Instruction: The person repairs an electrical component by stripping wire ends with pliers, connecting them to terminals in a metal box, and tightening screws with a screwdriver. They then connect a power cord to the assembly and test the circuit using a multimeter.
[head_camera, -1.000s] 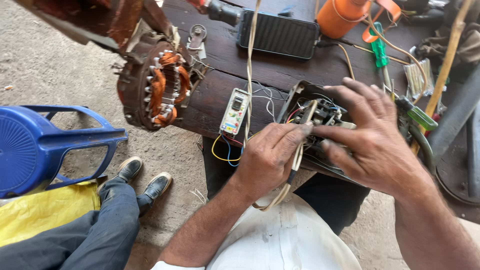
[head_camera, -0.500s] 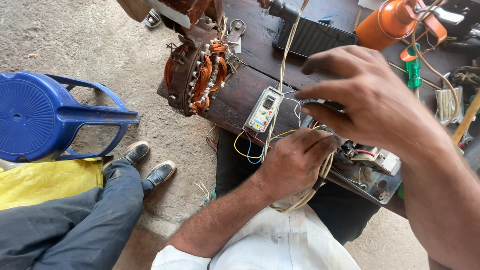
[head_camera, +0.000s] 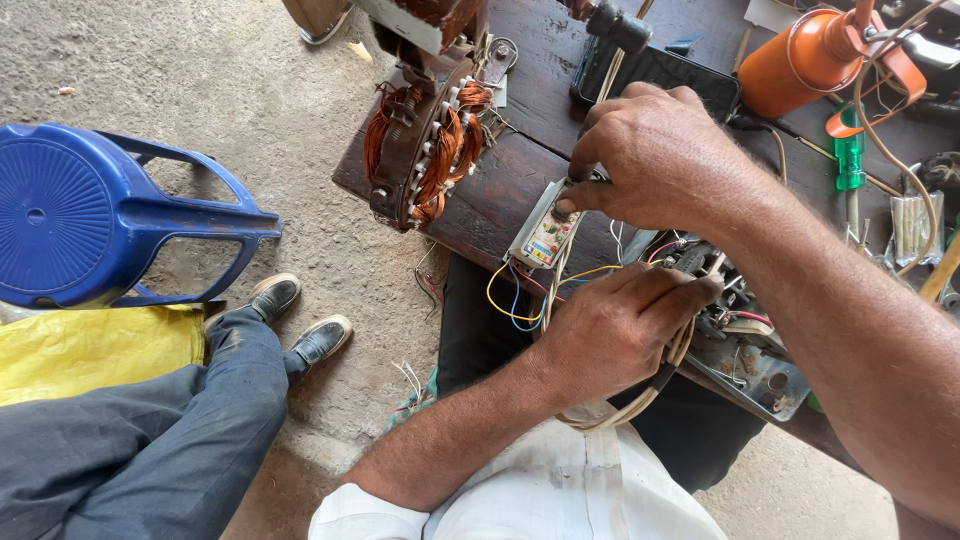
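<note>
My left hand (head_camera: 615, 330) is closed around a bundle of tan cords and wires at the near edge of a dark wooden workbench (head_camera: 510, 180). It presses against an opened grey metal electrical unit (head_camera: 745, 350) full of wiring. My right hand (head_camera: 660, 155) reaches over from the right and pinches the top of a small white capacitor-like box (head_camera: 545, 228) with a coloured label. Yellow, blue and red wires (head_camera: 515, 295) loop out below that box.
A motor stator with copper windings (head_camera: 425, 150) lies on the bench's left corner. An orange oil can (head_camera: 810, 60), a green screwdriver (head_camera: 848, 160) and a dark flat device (head_camera: 660, 70) lie further back. A blue plastic stool (head_camera: 90, 215) and another person's legs and shoes (head_camera: 290, 320) are left.
My right hand moved left off the metal unit and took hold of the white box. The view shifted, so the stool and bench appear further right. My left hand kept its grip.
</note>
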